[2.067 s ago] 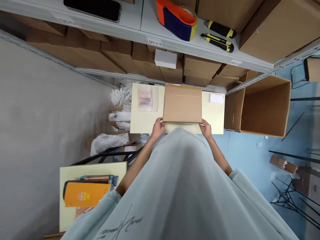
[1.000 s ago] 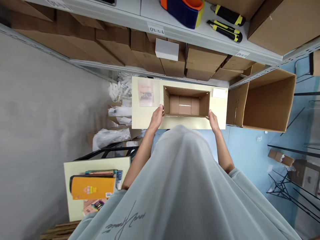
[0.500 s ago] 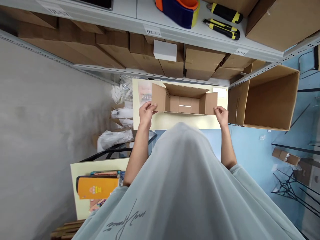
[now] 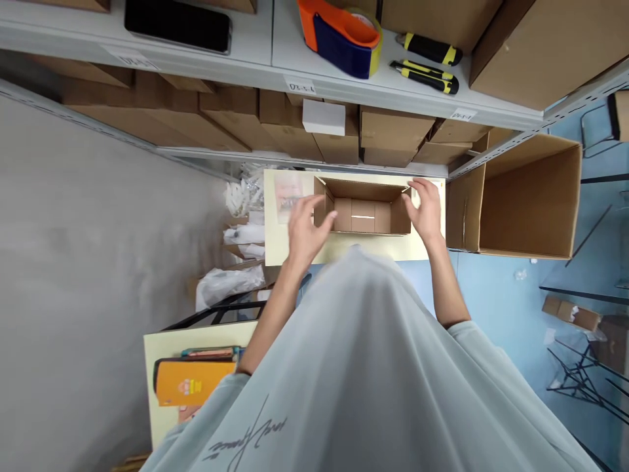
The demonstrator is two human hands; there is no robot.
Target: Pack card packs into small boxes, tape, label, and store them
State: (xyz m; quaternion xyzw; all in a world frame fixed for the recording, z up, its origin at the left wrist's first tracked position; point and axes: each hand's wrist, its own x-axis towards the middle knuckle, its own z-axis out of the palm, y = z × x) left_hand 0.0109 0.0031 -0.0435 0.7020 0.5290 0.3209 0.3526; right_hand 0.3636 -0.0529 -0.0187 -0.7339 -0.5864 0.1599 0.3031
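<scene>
An open cardboard box (image 4: 362,224) stands on the pale yellow table (image 4: 344,252), its inside bare and a thin bright slit showing at the bottom. My left hand (image 4: 305,231) is at the box's left end, fingers spread, thumb over the left edge. At the right end is my right hand (image 4: 423,208), its thumb and fingers apart around the upper right corner. Neither hand grips anything visible. Whether the fingertips touch the end flaps cannot be made out.
A metal shelf (image 4: 275,78) above holds boxes, a tape dispenser (image 4: 344,40), cutters (image 4: 430,71) and a phone (image 4: 177,26). A large open carton (image 4: 528,203) is right of the table. Plastic bags (image 4: 230,285) lie left; an orange case (image 4: 191,382) rests lower left.
Both hands have let go of the end flaps and moved inward with fingers spread. The side flaps no longer stick out sideways. The view has shifted slightly, showing more of the shelf.
</scene>
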